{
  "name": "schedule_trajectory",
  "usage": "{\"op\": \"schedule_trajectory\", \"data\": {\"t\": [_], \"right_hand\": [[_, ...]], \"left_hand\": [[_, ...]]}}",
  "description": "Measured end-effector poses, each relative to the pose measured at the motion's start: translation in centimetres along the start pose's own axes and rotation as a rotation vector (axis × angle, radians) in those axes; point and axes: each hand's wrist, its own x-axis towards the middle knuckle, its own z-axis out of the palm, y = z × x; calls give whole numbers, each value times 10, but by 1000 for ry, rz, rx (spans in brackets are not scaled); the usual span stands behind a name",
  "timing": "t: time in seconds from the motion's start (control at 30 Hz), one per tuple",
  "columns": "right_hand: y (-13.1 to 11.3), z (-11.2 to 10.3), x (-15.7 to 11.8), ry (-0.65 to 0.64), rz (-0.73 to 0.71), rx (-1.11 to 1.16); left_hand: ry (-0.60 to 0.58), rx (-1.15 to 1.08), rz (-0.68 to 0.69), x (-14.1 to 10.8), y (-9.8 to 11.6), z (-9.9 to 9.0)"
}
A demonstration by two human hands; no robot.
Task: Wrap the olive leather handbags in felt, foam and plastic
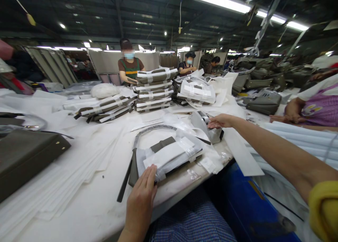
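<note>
A dark olive handbag (163, 144), partly wrapped in white paper and clear tape, lies on the white table (111, 199) in front of me. Its wrapped handle arches toward the far side. My left hand (144, 185) rests on the bag's near left corner, fingers extended side by side. Farther right, my right hand (219, 121) reaches to a tape dispenser (218, 134) beyond the bag; its fingers touch the upper part, and what they may hold is too small to make out.
Wrapped bags are stacked (154, 94) at the back. White paper sheets (76, 171) spread leftward, beside a large olive bag (31, 157). A blue bin (245, 203) stands below the table edge. Co-workers sit across and at right.
</note>
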Motion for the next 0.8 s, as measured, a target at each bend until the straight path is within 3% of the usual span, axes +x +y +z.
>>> {"op": "schedule_trajectory", "data": {"t": [0.13,0.33,0.43,0.57,0.8], "right_hand": [[-7,-2,-5,-70,124,85],[-6,-22,-46,-44,72,245],[7,-28,-77,-20,22,300],[37,-19,-109,31,40,328],[82,10,-109,185,73,330]], "left_hand": [[4,-19,-9,0,0,-1],[19,-56,-23,-1,0,-1],[10,-57,-28,-1,0,0],[2,-44,-21,-1,0,-1],[-1,-31,-21,1,-3,-3]]}}
